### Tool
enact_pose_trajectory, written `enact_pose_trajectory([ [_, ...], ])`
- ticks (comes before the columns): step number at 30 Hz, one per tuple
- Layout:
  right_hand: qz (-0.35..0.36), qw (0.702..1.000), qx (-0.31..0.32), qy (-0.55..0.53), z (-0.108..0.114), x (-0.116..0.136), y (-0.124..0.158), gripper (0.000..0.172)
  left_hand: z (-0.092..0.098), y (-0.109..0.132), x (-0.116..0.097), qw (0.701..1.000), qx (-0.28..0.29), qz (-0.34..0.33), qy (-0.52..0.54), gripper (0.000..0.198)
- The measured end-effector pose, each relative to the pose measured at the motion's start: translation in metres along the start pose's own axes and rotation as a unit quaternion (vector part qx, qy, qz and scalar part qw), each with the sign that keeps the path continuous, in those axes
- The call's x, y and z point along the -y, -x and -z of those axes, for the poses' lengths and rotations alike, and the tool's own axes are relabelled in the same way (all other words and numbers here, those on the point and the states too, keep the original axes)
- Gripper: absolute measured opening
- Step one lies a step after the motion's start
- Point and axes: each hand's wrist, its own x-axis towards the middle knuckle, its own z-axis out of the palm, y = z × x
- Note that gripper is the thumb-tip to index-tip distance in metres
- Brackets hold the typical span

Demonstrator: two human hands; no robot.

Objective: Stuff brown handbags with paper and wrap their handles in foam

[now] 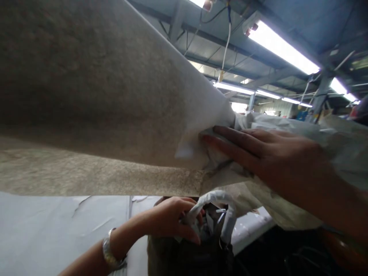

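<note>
A dark handbag (186,255) stands at the bottom middle, its looped handle (228,218) wrapped in white paper. My left hand (175,218) is at the bag's mouth, fingers curled around the left side of that handle; some fingertips are hidden behind it. Pale crumpled material and a small white tag (220,215) show inside the loop. Across the upper left spreads a large, thin, greyish-beige sheet (115,96), raised above the bag. My right hand (267,153) pinches its gathered right end between thumb and fingers.
Under the bag is a white work surface (57,230) with creased or torn patches. Crumpled translucent wrapping (339,142) lies behind my right hand. Dark shadow fills the lower right. Tube lights (284,46) and hanging cords are overhead.
</note>
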Motion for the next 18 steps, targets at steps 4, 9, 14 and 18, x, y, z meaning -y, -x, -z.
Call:
enact_pose_trajectory([
  [4, 0.016, 1.000, 0.020, -0.007, -0.007, 0.003, 0.002, 0.067, -0.009, 0.002, -0.017, 0.986, -0.002, -0.136, -0.099, 0.031],
  [9, -0.057, 0.996, 0.044, 0.058, -0.001, -0.006, 0.019, 0.069, -0.041, 0.009, -0.007, 0.908, -0.074, -0.245, -0.331, 0.029],
  [14, -0.105, 0.983, 0.109, 0.106, 0.022, -0.019, 0.030, 0.066, -0.054, 0.016, -0.001, 0.914, -0.061, -0.193, -0.353, 0.042],
  [18, -0.049, 0.997, 0.047, 0.039, 0.025, 0.009, 0.039, 0.068, -0.070, 0.022, -0.011, 0.910, -0.101, -0.093, -0.391, 0.045],
])
